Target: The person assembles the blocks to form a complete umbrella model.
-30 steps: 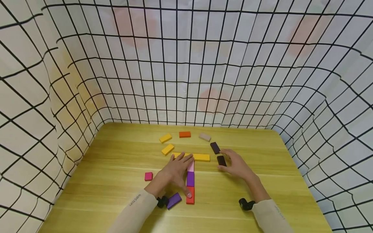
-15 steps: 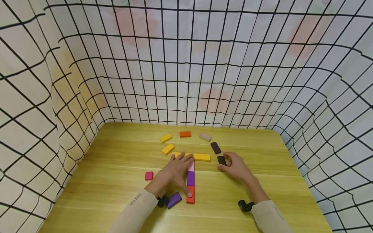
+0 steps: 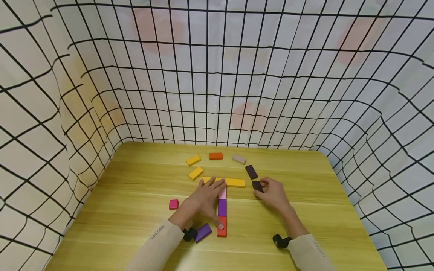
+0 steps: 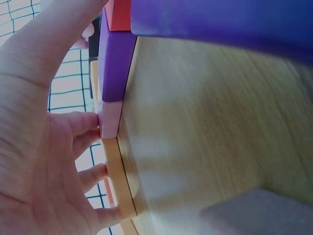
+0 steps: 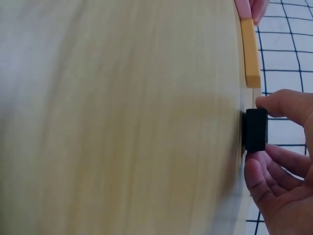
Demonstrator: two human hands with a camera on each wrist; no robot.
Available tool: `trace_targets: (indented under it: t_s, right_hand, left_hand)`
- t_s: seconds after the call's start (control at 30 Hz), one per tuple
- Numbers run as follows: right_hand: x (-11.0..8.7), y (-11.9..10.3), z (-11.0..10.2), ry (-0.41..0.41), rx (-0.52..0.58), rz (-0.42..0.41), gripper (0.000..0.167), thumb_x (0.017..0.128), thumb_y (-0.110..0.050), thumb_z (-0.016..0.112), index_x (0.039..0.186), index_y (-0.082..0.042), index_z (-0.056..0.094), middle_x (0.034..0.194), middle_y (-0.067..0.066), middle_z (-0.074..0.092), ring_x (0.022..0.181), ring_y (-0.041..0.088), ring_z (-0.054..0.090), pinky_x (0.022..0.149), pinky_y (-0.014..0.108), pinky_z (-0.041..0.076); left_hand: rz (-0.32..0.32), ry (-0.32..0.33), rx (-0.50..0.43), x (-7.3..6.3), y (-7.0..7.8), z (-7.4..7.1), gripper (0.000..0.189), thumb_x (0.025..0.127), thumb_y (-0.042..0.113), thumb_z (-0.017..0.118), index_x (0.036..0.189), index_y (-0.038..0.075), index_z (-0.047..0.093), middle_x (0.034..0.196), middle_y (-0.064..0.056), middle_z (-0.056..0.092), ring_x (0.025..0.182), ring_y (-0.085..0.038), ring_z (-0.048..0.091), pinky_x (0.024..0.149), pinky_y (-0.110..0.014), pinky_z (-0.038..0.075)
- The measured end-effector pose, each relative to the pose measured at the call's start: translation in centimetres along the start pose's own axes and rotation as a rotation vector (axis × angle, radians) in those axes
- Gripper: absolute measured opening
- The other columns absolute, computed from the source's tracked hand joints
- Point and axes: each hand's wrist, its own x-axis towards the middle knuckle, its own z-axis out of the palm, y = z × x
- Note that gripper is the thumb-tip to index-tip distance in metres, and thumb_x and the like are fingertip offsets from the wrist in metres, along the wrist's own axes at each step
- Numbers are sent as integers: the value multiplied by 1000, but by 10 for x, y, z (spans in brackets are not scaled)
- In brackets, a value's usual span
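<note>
My left hand (image 3: 205,201) lies spread over a T of blocks, thumb on the red block (image 3: 222,231) and fingertips at the long yellow bar (image 3: 235,183). Between them in the upright are a purple block (image 3: 222,207) and a pink block (image 3: 222,193); the left wrist view shows fingers against the pink block (image 4: 110,119). My right hand (image 3: 274,194) pinches a black block (image 3: 257,186) by its sides, right of the bar's end. In the right wrist view, thumb and fingers stand on either side of this black block (image 5: 256,129), close over the table.
A second black block (image 3: 251,172), a greyish block (image 3: 239,159), an orange block (image 3: 216,156) and two yellow blocks (image 3: 193,160) curve round behind the bar. A loose purple block (image 3: 203,232) and a pink-red square block (image 3: 173,204) lie left. Black grid netting (image 3: 217,94) surrounds the table (image 3: 135,210).
My right fingers have closed in from a wider grasp onto the near black block, which has shifted slightly left and turned a little. The left hand has stayed in place.
</note>
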Motion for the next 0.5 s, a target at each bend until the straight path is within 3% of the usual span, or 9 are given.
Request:
trace_targets:
  t_s: [0.27,0.5]
  right_hand:
    - [6,-10,10,67,26,-25,43,84,-25,83,118,-2,71,104,12,74,80,18,63,71,31,53]
    - [15,-11,16,92,41,-13,40,87,-26,80,118,-3,72,106,14,74,82,19,64,74,33,56]
  left_hand:
    - [-7,-5,-10,0,0,0,150,49,88,80,167,22,16,175,6,9,162,-32,6,126,-67,8]
    - [-17,-18,-8,0,0,-1,149,50,89,79,167,23,14,175,7,7,162,-31,4,126,-66,6]
